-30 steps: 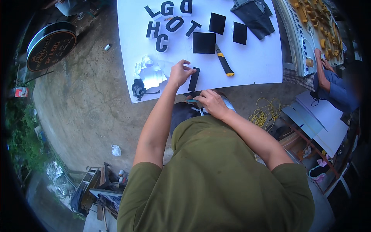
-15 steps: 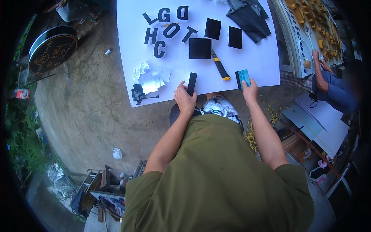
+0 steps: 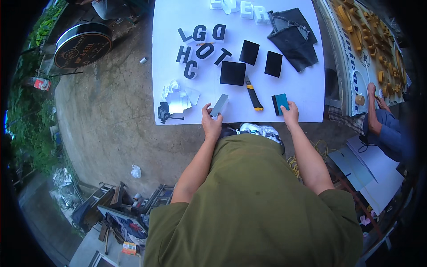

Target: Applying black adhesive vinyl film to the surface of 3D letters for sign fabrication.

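Note:
My left hand [image 3: 211,123] grips a narrow bar-shaped sign letter [image 3: 219,105] by its near end, above the front of the white table [image 3: 204,116]. The bar's face looks grey in the light, with pale sides. In my right hand [image 3: 291,115] is a teal squeegee card [image 3: 280,103] with a black edge, held near the table's front edge. Between the hands lies a black-and-yellow utility knife [image 3: 254,97]. Beyond it are a large black square piece [image 3: 232,73] and two smaller black pieces [image 3: 249,52]. Several black-faced sign letters [image 3: 204,50] stand farther left.
Crumpled white paper scraps [image 3: 179,100] lie at the table's front left corner. Dark frayed cloth [image 3: 293,42] rests at the far right, near white letters [image 3: 247,10]. A co-worker [image 3: 382,127] reaches over a sign panel [image 3: 360,58] with yellow pieces. A round sign [image 3: 83,45] stands left.
The view has shifted, showing more of the table's far side. My left hand has tilted the bar-shaped letter, so its black face now shines grey. The squeegee card remains in my right hand.

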### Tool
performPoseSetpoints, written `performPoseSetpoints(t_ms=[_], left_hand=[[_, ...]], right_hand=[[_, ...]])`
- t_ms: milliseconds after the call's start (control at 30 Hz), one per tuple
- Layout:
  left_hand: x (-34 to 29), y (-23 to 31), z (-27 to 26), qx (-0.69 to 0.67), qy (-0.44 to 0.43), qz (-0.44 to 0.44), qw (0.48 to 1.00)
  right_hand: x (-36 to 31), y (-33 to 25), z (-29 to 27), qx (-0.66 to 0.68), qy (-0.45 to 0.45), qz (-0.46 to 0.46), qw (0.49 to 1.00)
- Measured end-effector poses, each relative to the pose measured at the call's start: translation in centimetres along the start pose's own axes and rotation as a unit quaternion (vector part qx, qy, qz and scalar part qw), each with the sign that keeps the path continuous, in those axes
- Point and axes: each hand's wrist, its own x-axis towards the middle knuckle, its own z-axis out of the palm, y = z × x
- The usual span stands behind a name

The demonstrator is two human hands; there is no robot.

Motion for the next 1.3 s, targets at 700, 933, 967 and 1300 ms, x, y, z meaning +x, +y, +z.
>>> performPoseSetpoints(t_ms=[700,933,967,1300], left_hand=[[1.2,7.4,-2.6,-0.083,0.009,0.149,0.985],[7.5,9.1,-6.1,-0.052,-0.049,0.213,0.974],[9.2,8.8,-6.7,-0.048,-0.042,0.215,0.974],[32.2,12.1,-9.9,0.022,0.038,0.318,0.947]], right_hand=[[1.2,-0.4,-1.4,-0.098,-0.018,-0.048,0.994],[-0.1,-1.2,-1.4,-0.144,0.026,-0.039,0.988],[-0.4,-1.0,-1.6,-0.151,0.040,-0.033,0.987],[-5.1,-2.1,-2.5,-0.161,0.048,0.045,0.985]])
